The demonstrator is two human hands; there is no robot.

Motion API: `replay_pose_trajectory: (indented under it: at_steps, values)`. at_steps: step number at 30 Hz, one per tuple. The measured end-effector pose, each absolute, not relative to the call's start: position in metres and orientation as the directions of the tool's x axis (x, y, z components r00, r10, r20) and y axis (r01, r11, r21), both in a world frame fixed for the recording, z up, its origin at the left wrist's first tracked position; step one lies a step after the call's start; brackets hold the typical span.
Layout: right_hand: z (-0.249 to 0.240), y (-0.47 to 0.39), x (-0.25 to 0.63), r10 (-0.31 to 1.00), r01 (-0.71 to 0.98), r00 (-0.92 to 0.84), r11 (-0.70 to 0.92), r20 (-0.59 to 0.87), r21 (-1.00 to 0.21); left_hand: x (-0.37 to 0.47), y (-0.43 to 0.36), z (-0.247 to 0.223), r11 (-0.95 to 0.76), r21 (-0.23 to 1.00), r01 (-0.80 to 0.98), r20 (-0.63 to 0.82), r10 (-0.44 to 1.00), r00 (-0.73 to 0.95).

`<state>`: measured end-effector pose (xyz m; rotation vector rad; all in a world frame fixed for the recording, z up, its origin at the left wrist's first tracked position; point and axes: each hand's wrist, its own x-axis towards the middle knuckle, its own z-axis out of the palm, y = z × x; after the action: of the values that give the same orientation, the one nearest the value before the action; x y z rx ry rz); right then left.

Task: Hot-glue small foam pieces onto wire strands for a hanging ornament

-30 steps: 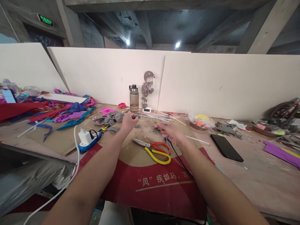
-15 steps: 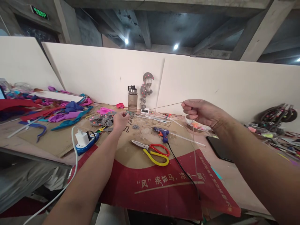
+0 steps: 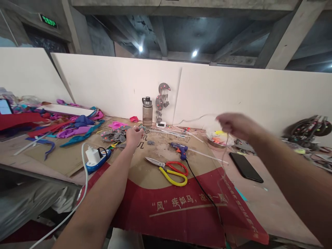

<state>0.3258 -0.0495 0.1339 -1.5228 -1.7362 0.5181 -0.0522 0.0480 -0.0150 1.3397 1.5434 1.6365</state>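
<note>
My left hand (image 3: 134, 137) is closed in a pinch above the cardboard, beside a cluster of grey petal-like pieces with pink dots (image 3: 114, 135). A tiny greenish bit shows at its fingertips. My right hand (image 3: 234, 125), smeared by motion, is raised at the right with its fingers closed on a thin cord (image 3: 199, 117). The cord curves slack toward my left hand, fading from sight partway, and another length hangs below my right hand. Between my arms lie scissors (image 3: 169, 171) with red and yellow handles and a blue glue gun (image 3: 178, 149). A small grey piece (image 3: 150, 142) lies near my left hand.
A water bottle (image 3: 147, 112) and a grey hanging ornament (image 3: 163, 100) stand by the white partition. A bowl (image 3: 219, 142) and a phone (image 3: 246, 167) lie right. Coloured fabric strips (image 3: 75, 129) and a blue power strip (image 3: 98, 162) lie left. The glue gun's black cable crosses the cardboard.
My right hand has moved right, away from my left hand. The cord between them was straight and taut and now curves slack. My left hand stays in nearly the same place.
</note>
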Motion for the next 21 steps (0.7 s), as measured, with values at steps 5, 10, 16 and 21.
replay_pose_trajectory:
  at_steps: [5,10,16,21]
  values:
    - [0.042,-0.035,0.291,0.984,0.966,-0.004,0.051,0.180,-0.254,-0.043,0.040,-0.008,-0.304,0.943,0.135,0.332,0.888,-0.317]
    - [0.034,-0.032,0.216,0.926,0.875,-0.210,0.321,0.313,-0.363,-0.029,0.026,0.004,-0.403,0.906,0.128,0.422,0.884,-0.202]
    - [0.023,-0.013,0.145,0.909,0.511,-0.377,0.364,0.178,-0.779,-0.023,0.023,0.001,-0.500,0.854,0.141,0.512,0.856,-0.067]
    - [0.019,-0.019,0.193,0.944,0.436,-0.321,0.223,0.081,-0.872,-0.034,0.034,-0.002,-0.451,0.887,0.097,0.460,0.847,-0.267]
